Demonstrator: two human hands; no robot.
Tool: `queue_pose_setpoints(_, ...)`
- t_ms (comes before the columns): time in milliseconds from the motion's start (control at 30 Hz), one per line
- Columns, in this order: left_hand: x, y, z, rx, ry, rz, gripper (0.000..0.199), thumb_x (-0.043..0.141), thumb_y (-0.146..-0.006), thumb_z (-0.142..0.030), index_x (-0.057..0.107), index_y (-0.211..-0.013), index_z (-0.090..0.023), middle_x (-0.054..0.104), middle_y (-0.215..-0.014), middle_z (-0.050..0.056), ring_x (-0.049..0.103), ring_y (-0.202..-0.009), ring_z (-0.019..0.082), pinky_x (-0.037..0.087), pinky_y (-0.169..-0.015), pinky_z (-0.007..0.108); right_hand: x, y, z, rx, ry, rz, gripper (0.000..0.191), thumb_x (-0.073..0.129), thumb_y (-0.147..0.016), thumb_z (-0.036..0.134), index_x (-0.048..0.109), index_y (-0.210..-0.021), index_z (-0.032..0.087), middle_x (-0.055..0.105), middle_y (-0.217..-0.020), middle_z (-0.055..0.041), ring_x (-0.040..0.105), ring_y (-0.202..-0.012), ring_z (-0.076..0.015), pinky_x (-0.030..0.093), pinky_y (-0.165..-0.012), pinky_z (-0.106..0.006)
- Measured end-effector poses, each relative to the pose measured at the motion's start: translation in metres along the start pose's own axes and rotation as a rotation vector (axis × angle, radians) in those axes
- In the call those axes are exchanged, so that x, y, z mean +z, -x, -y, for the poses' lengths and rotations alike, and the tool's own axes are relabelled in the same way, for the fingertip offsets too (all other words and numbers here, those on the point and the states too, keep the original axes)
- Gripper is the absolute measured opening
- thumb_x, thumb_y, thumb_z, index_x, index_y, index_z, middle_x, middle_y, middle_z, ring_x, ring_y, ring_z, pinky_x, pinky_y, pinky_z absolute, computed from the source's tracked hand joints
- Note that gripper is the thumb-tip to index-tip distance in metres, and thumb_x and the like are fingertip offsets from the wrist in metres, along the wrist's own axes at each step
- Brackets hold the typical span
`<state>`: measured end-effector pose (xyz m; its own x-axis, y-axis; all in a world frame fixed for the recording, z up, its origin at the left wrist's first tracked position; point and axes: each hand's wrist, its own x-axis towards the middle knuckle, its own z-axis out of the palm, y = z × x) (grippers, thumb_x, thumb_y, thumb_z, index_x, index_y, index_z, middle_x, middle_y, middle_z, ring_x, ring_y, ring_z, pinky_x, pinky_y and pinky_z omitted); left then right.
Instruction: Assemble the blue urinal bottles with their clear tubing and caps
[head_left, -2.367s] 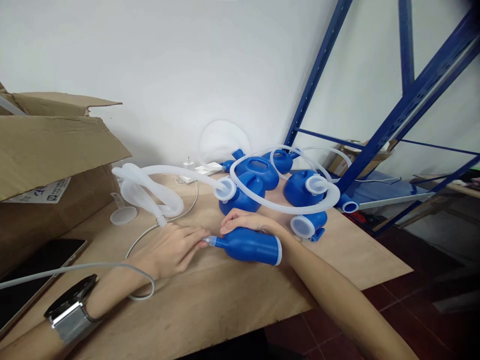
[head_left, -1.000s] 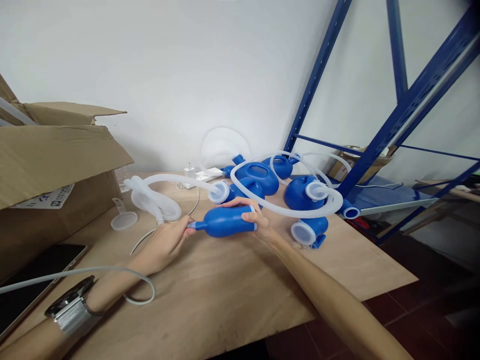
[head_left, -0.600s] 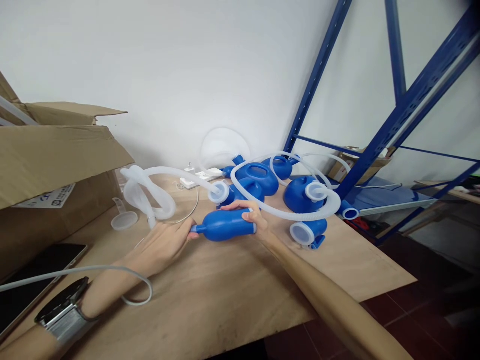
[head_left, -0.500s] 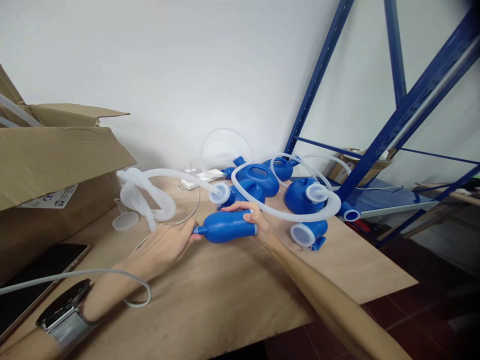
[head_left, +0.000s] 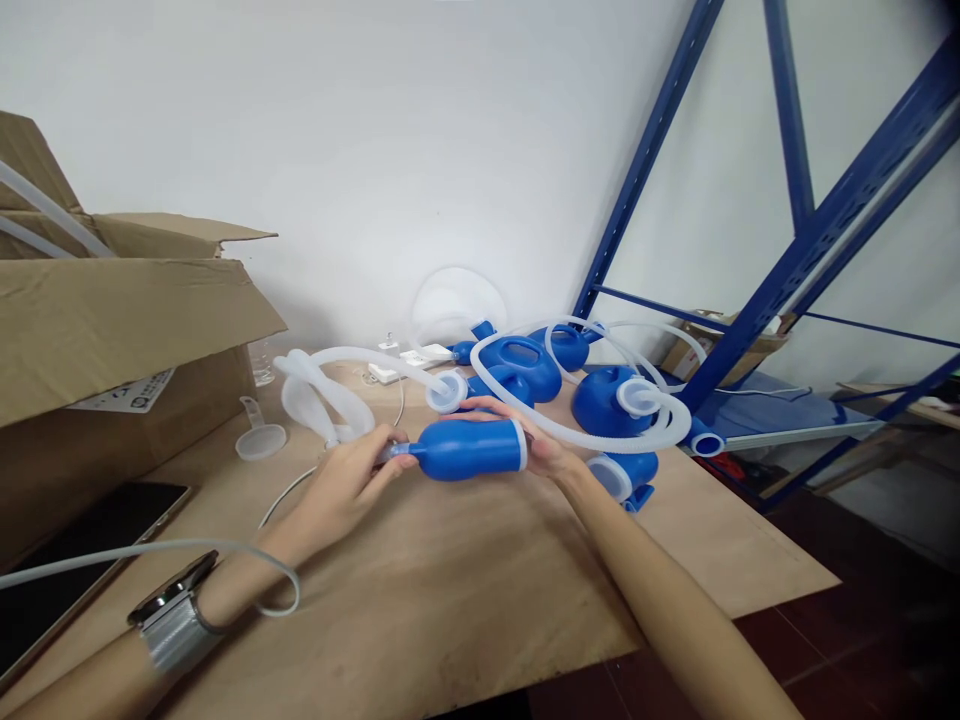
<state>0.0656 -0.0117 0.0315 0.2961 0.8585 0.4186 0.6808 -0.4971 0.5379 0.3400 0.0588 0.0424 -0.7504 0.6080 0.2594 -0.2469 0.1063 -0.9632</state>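
Observation:
A blue plastic bottle-shaped piece (head_left: 471, 448) lies level between my hands, just above the table. Its wide end with a whitish rim points right, its narrow neck left. My right hand (head_left: 546, 455) is closed around the wide end, with fingers running behind the body. At the neck, my left hand (head_left: 367, 478) pinches a translucent tube connector (head_left: 393, 452) between thumb and fingers. From behind that hand a coiled translucent hose (head_left: 330, 400) loops up to a whitish cap (head_left: 446, 390) on a blue urinal bottle.
Several blue urinal bottles (head_left: 525, 365) with hoses crowd the back. A cardboard box (head_left: 127, 310) stands left, near a small funnel-like cup (head_left: 261, 441) and a dark tablet (head_left: 97, 560). A pale cable (head_left: 187, 543) crosses my left forearm. Blue shelving (head_left: 795, 250) rises at right.
My left hand has slid along to the neck, where the translucent connector now shows. My right thumb has left the top of the blue piece, and its rim now shows. The view has shifted slightly.

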Motion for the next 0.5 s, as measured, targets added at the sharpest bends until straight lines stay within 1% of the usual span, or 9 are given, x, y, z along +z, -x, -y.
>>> queue_pose_setpoints(67, -0.001, 0.001, 0.004, -0.014, 0.035, -0.074, 0.033, 0.047, -0.101, -0.052, 0.060, -0.105, -0.022, 0.073, -0.098, 0.006, 0.068, -0.085, 0.023, 0.051, -0.073, 0.035, -0.002, 0.003, 0.000, 0.015, -0.005, 0.036, 0.115, 0.095, -0.049, 0.066, 0.041, -0.145, 0.032, 0.060, -0.143, -0.0152, 0.060, -0.130, -0.0363, 0.045, -0.109, -0.053)
queue_pose_setpoints(133, -0.003, 0.001, 0.009, 0.020, 0.036, -0.152, 0.032, 0.052, -0.100, -0.051, 0.059, -0.109, -0.022, 0.072, -0.102, 0.006, 0.067, -0.091, 0.023, 0.054, -0.078, 0.035, -0.003, 0.004, -0.002, 0.016, 0.002, -0.024, 0.105, 0.097, -0.053, 0.052, 0.043, -0.141, 0.034, 0.061, -0.140, -0.0127, 0.062, -0.126, -0.0338, 0.047, -0.105, -0.050)
queue_pose_setpoints(167, -0.005, 0.001, 0.012, 0.055, 0.019, -0.193, 0.032, 0.052, -0.100, -0.050, 0.059, -0.111, -0.022, 0.071, -0.103, 0.007, 0.066, -0.092, 0.023, 0.054, -0.080, 0.036, -0.003, 0.004, -0.005, 0.014, 0.009, -0.078, 0.096, 0.096, -0.054, 0.050, 0.048, -0.135, 0.032, 0.062, -0.137, -0.0119, 0.063, -0.122, -0.0332, 0.050, -0.100, -0.047)
queue_pose_setpoints(233, -0.012, 0.001, 0.023, 0.144, -0.057, -0.258, 0.031, 0.047, -0.102, -0.047, 0.058, -0.114, -0.021, 0.070, -0.105, 0.008, 0.065, -0.096, 0.024, 0.054, -0.086, 0.037, -0.004, 0.003, -0.010, -0.005, 0.016, -0.202, 0.078, 0.090, -0.056, 0.052, 0.058, -0.122, 0.027, 0.064, -0.129, -0.0108, 0.065, -0.113, -0.0323, 0.055, -0.088, -0.041)
queue_pose_setpoints(300, -0.022, 0.001, 0.040, 0.214, -0.184, -0.280, 0.034, 0.038, -0.104, -0.043, 0.060, -0.114, -0.020, 0.070, -0.109, 0.011, 0.065, -0.102, 0.026, 0.052, -0.091, 0.039, -0.005, 0.002, -0.014, -0.053, 0.006, -0.310, 0.066, 0.083, -0.057, 0.055, 0.063, -0.113, 0.025, 0.065, -0.119, -0.0088, 0.066, -0.103, -0.0297, 0.055, -0.074, -0.034)
queue_pose_setpoints(333, -0.028, 0.002, 0.051, 0.254, -0.267, -0.255, 0.036, 0.037, -0.104, -0.043, 0.062, -0.112, -0.020, 0.070, -0.109, 0.012, 0.066, -0.101, 0.027, 0.052, -0.090, 0.040, -0.006, 0.001, -0.015, -0.079, 0.000, -0.352, 0.062, 0.080, -0.058, 0.054, 0.064, -0.110, 0.025, 0.066, -0.115, -0.0078, 0.065, -0.098, -0.0280, 0.054, -0.069, -0.032)
queue_pose_setpoints(400, -0.041, 0.003, 0.073, 0.262, -0.443, -0.148, 0.039, 0.041, -0.101, -0.049, 0.067, -0.109, -0.020, 0.071, -0.115, 0.013, 0.068, -0.096, 0.029, 0.053, -0.084, 0.039, -0.006, 0.000, -0.015, -0.104, -0.005, -0.399, 0.055, 0.074, -0.060, 0.052, 0.065, -0.107, 0.024, 0.066, -0.110, -0.0070, 0.065, -0.092, -0.0252, 0.051, -0.062, -0.028)
queue_pose_setpoints(433, -0.047, 0.003, 0.083, 0.260, -0.506, -0.091, 0.042, 0.043, -0.099, -0.052, 0.068, -0.108, -0.020, 0.071, -0.117, 0.014, 0.069, -0.095, 0.030, 0.054, -0.081, 0.040, -0.006, 0.000, -0.015, -0.109, -0.005, -0.414, 0.053, 0.072, -0.060, 0.050, 0.065, -0.106, 0.024, 0.066, -0.109, -0.0070, 0.064, -0.089, -0.0244, 0.049, -0.059, -0.027)
queue_pose_setpoints(500, -0.056, 0.002, 0.096, 0.247, -0.577, 0.022, 0.047, 0.045, -0.097, -0.057, 0.070, -0.111, -0.019, 0.070, -0.123, 0.016, 0.070, -0.100, 0.032, 0.055, -0.082, 0.042, -0.006, -0.001, -0.013, -0.120, -0.011, -0.449, 0.052, 0.070, -0.059, 0.048, 0.066, -0.105, 0.023, 0.066, -0.107, -0.0071, 0.063, -0.086, -0.0235, 0.047, -0.057, -0.026)
